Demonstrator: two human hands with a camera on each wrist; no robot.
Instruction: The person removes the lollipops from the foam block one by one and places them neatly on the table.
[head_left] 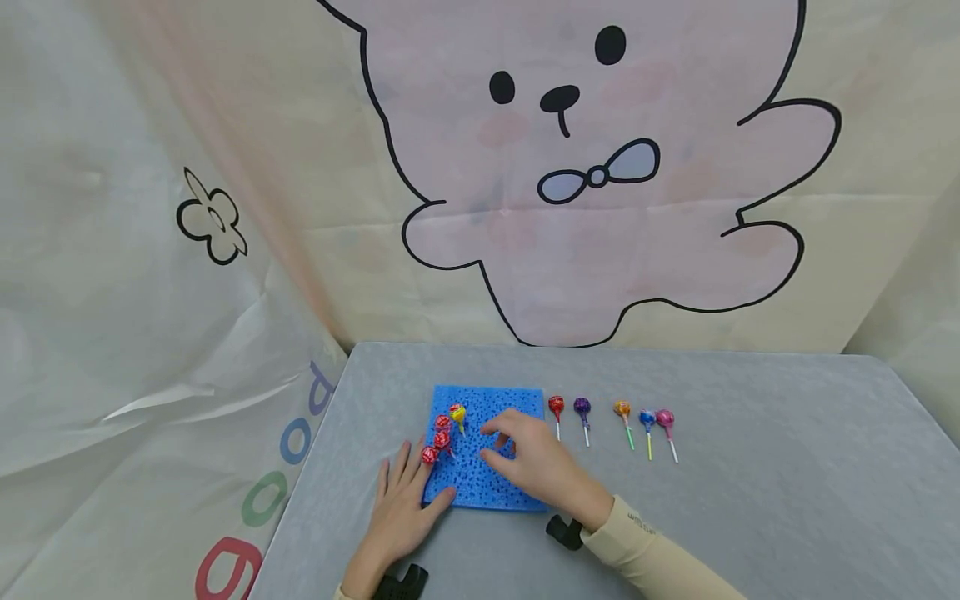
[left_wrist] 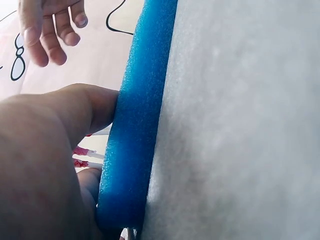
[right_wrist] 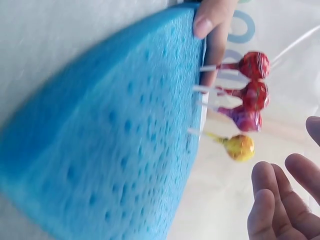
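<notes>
A blue foam block [head_left: 495, 483] full of small holes lies on the table. Sticks of a yellow lollipop [right_wrist: 239, 148], a purple lollipop [right_wrist: 247, 120] and red lollipops [right_wrist: 255, 65] stand in its top along the left side. My left hand [head_left: 403, 508] rests at the block's left front corner, fingers extended, thumb touching the front edge [left_wrist: 131, 130]. Over the middle of the block hovers my right hand [head_left: 543, 462], its fingers slightly bent and apart, with nothing between them. In the right wrist view its fingers [right_wrist: 285, 200] are near the yellow lollipop without touching it.
Right of the block lie a red lollipop [head_left: 556, 406], a purple lollipop [head_left: 582, 407], an orange one [head_left: 622, 409], a blue one [head_left: 647, 419] and a pink one [head_left: 665, 419]. The grey table [head_left: 780, 483] extends further right. A printed curtain [head_left: 675, 250] hangs behind.
</notes>
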